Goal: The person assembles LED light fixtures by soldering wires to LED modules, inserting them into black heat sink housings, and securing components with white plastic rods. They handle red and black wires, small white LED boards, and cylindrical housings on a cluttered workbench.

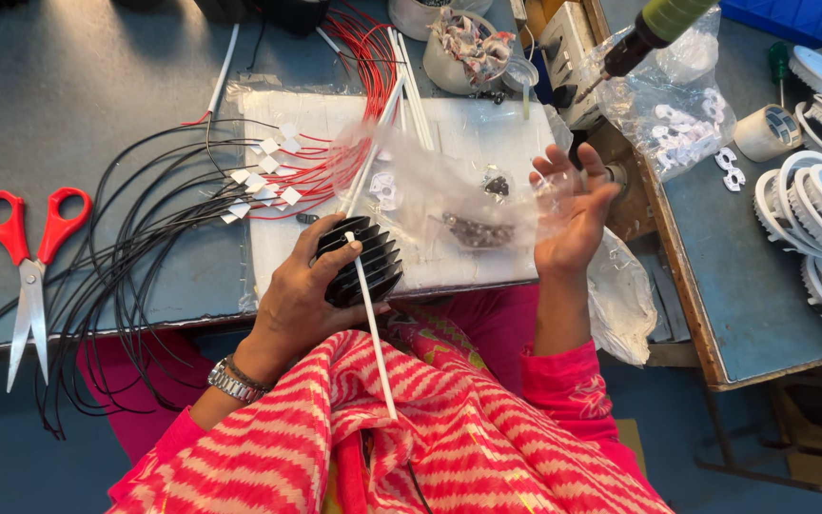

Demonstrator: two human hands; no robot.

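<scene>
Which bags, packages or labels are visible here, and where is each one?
Clear plastic bag: at the right hand, holding small dark parts.
Second clear bag: upper right table, holding white pieces.
White tags: small squares on the wires, centre-left.
No screens or signs.

Heat sink (pixel 365 262) black; scissors (pixel 30 233) red-handled; wires (pixel 145 219) black and red; sleeve (pixel 573 390) pink; shawl (pixel 382 438) red-pink zigzag; bench (pixel 68 105) grey.
</scene>
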